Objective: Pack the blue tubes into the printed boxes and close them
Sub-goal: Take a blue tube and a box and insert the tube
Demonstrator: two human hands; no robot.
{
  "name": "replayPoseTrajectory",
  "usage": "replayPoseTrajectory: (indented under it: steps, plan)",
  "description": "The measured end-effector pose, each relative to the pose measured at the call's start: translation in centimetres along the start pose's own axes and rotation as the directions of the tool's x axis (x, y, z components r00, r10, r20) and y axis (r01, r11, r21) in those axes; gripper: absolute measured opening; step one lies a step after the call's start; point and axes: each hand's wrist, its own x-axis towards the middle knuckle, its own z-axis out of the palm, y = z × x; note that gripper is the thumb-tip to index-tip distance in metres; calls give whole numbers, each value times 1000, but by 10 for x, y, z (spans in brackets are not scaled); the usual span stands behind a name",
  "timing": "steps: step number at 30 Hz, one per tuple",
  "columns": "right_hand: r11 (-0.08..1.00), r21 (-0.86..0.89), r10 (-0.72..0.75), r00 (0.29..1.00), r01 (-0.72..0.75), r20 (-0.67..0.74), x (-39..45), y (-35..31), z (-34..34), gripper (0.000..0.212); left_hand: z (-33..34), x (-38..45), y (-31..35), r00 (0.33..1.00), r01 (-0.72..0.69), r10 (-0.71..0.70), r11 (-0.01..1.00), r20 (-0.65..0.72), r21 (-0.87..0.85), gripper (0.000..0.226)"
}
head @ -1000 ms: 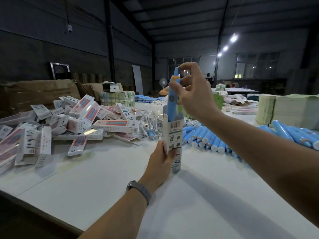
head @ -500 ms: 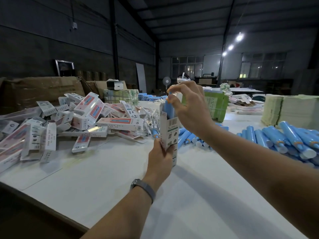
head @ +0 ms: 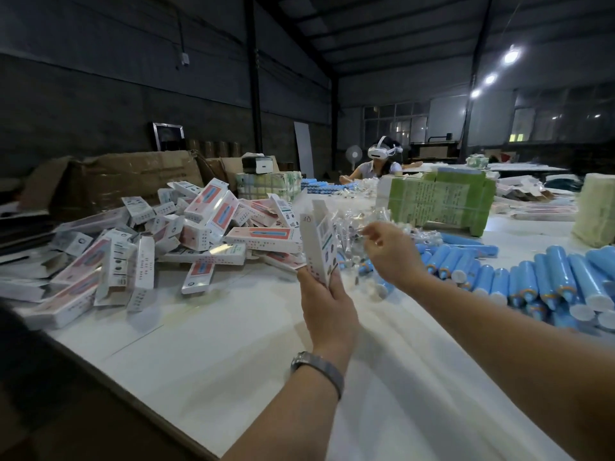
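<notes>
One tall white printed carton (head: 318,248) stands upright in the left hand (head: 327,309), whose fingers (head: 333,287) wrap its lower end above a grey wristwatch (head: 317,368). Its top flap stands up, so this carton is not yet closed; whether a tube sits inside cannot be seen from this angle. Just to its right the right hand (head: 387,252) hovers apart from the carton, its fingers loosely curled over a heap of small clear plastic packets (head: 361,227); whether they pinch one is too blurred to tell.

Both hands work over a white bench (head: 233,344). To the right on it lies a long spread of loose blue plastic tubes with white caps (head: 545,284), still waiting to be packed. To the left sits a big jumbled pile of the same white and pink printed boxes (head: 186,241); they look filled and closed, though that is a judgement. So a fair share seems done, yet many tubes remain.

Farther back stand a green paper-wrapped bundle (head: 439,204) and brown cardboard cartons (head: 133,174), and another person wearing a white headset (head: 382,161) sits at the far end.
</notes>
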Motion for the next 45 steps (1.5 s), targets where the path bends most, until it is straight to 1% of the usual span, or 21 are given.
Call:
replayPoseTrajectory:
  steps: [1,3,6,7,9,10,11,13,16,18,20,23,25,27,29,32,35,39,40,42,45]
  plan:
    - [990,-132,58,994,-45,95,5,13,9,25,1,1,-1,1000,9,-9,1000,-3,0,16]
    - [937,-345,132,968,-52,215,13,31,24,36,2,2,-3,1000,22,-22,1000,5,-14,17]
    - [870,-493,186,928,-2,323,32,38,43,48,5,4,-4,997,77,-77,997,-5,-31,16]
    - [836,-549,208,912,22,353,40,37,49,48,6,6,-5,996,94,-94,995,-6,-35,17]
    - [739,-668,255,883,84,394,52,33,63,40,6,8,-8,994,111,-111,993,11,-38,18]
    - [699,-707,279,869,108,408,56,31,69,34,6,8,-9,994,109,-108,993,23,-37,18]
    - [682,-723,299,859,112,416,58,30,74,30,5,9,-10,994,102,-101,994,34,-36,17]
    - [684,-723,313,857,96,410,59,29,81,23,5,10,-12,995,94,-93,995,47,-31,16]
    - [673,-730,219,910,120,352,58,28,78,22,6,11,-13,993,101,-100,995,60,-16,16]
    - [731,-673,159,931,112,328,56,28,74,17,5,11,-13,994,91,-90,996,65,-18,13]
    - [814,-577,127,950,66,287,50,29,70,12,6,11,-13,995,76,-74,997,72,-16,13]
    - [921,-389,73,979,6,189,41,26,64,20,6,9,-12,995,45,-45,999,90,-1,19]
    - [963,-268,69,985,-25,156,38,19,56,22,6,9,-11,996,9,-11,1000,89,14,19]
    - [981,-189,70,991,-47,117,36,10,43,23,5,8,-11,995,-11,9,1000,97,19,13]
    - [991,-131,30,998,-22,59,32,1,25,26,4,6,-10,992,-20,18,1000,123,16,14]
    - [998,39,-54,993,59,-107,22,-16,-13,27,4,4,-10,982,-44,46,999,181,-14,20]
    - [979,147,-96,961,138,-260,9,-39,-58,23,5,3,-11,971,-54,62,998,231,-42,24]
    - [914,325,-108,919,242,-380,-14,-67,-111,15,7,2,-16,946,-48,71,996,316,-79,22]
    - [895,351,-116,905,273,-408,-21,-72,-122,15,7,2,-17,943,-61,85,995,323,-84,23]
    - [884,326,-170,879,336,-445,-35,-78,-137,14,8,0,-17,939,-78,105,993,329,-93,25]
    - [874,288,-257,875,392,-411,-52,-80,-141,16,6,-4,-13,919,-79,109,992,378,-95,25]
